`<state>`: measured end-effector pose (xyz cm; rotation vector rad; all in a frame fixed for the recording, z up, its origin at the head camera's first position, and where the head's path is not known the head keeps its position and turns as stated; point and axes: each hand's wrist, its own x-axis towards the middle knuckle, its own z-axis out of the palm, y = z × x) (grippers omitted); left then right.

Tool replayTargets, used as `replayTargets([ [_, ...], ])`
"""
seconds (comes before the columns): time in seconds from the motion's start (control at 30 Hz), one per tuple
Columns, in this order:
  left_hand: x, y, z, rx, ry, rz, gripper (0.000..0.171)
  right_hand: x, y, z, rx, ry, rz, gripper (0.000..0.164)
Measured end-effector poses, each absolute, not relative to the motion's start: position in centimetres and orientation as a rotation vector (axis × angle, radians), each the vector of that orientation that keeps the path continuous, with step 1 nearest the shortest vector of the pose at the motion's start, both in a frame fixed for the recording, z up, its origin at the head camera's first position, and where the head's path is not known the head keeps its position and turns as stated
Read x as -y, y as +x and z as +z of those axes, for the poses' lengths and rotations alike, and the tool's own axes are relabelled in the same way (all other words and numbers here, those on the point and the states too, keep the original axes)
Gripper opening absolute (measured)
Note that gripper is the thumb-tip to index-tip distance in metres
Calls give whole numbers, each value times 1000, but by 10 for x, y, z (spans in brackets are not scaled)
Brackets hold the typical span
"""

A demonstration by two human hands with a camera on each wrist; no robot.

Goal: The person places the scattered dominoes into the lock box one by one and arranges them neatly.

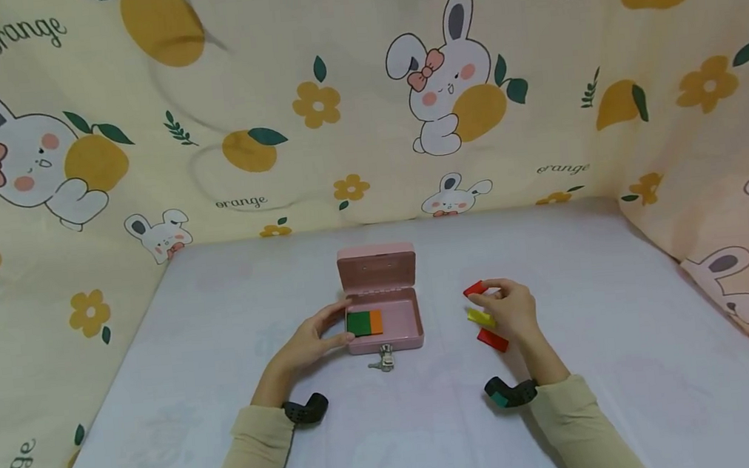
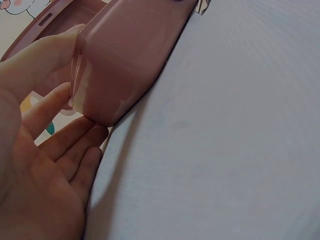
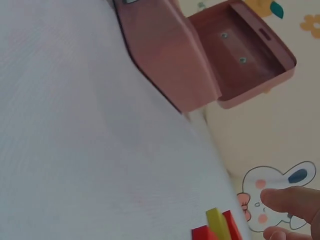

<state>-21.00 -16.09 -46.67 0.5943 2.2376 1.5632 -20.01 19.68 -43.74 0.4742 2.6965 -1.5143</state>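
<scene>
A pink metal box (image 1: 402,321) stands on the table with its lid (image 1: 378,272) raised. In its left part lie a green block (image 1: 358,324) and an orange block (image 1: 376,322), side by side. My left hand (image 1: 313,337) rests against the box's left side, thumb towards the front corner and fingers along the wall. To the right of the box, my right hand (image 1: 511,307) reaches over a red block (image 1: 474,289), thumb and index finger spread about it. In the right wrist view, these fingertips (image 3: 275,197) appear apart from the blocks.
A yellow block (image 1: 481,319) and a second red block (image 1: 493,340) lie under and in front of the right hand. A silver lock with a key (image 1: 385,359) is at the box's front. A printed cloth (image 1: 367,145) rises behind the white tabletop (image 1: 399,440).
</scene>
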Motion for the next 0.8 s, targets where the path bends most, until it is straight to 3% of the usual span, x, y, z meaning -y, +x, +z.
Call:
replayTargets([
  [0.8, 162, -211, -467, -2225, 588, 1583, 68, -198, -209, -447, -2654, 659, -1400, 62],
])
